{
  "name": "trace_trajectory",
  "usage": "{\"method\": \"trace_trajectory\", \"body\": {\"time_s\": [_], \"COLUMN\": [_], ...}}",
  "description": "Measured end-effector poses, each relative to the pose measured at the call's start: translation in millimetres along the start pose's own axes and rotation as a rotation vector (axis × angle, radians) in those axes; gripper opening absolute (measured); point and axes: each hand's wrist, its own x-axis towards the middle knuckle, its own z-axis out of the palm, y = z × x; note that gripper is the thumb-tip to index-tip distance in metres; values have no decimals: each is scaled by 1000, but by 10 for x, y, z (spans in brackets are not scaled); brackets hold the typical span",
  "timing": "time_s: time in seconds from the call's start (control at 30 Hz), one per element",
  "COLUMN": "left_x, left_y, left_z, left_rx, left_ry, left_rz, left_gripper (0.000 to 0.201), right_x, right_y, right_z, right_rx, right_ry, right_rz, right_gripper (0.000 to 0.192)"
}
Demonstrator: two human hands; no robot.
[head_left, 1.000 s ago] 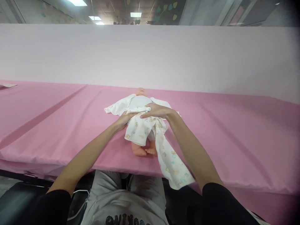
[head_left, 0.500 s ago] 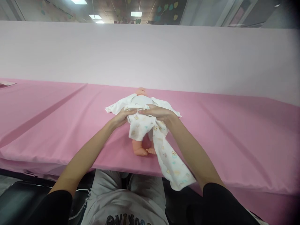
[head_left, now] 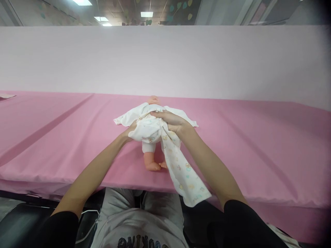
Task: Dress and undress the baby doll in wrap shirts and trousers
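A baby doll [head_left: 149, 160] lies on its back, feet towards me, dressed in a white long-sleeved top [head_left: 130, 115] with both sleeves spread out. Over its hips lies a bunched pair of white baby pants [head_left: 190, 179] with small printed figures; one leg trails to the front right, past the bed edge. My left hand [head_left: 132, 130] holds the left side of the pants, its fingers mostly hidden behind the cloth. My right hand [head_left: 170, 120] lies across the waist with fingers reaching over the doll's belly, gripping the gathered cloth.
Pink sheeting [head_left: 64, 137] covers the padded bed under the doll. A white panel [head_left: 165, 58] stands along its far side. A flat pale item [head_left: 7, 96] lies at the far left. Below, a black chair [head_left: 23, 220] stands beside my legs.
The left side of the pants has been pulled up and bunched, baring a white part of the doll's leg. My right fingers have moved further up over the belly.
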Motion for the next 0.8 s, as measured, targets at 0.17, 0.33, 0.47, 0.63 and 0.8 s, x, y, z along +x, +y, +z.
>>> {"method": "trace_trajectory", "body": {"time_s": [0.17, 0.33, 0.47, 0.63, 0.8], "left_x": [0, 37, 71, 88, 88], "left_y": [19, 9, -29, -68, -75], "left_z": [-49, -31, -51, -54, -40], "left_rx": [-3, -4, -42, -94, -34], "left_ry": [-101, -7, 60, 31, -18], "left_rz": [149, 148, 138, 121, 108], "left_gripper": [52, 38, 33, 37, 40], "right_x": [-40, -111, -118, -132, -136], "right_y": [8, -65, -120, -135, -131], "right_z": [109, 48, -6, 3, -18], "right_rx": [-109, -448, -825, -941, -794], "right_ry": [27, -126, -37, 76, 6], "right_rz": [-28, -43, -44, -29, -59], "right_gripper": [26, 37, 34, 22, 16]}}
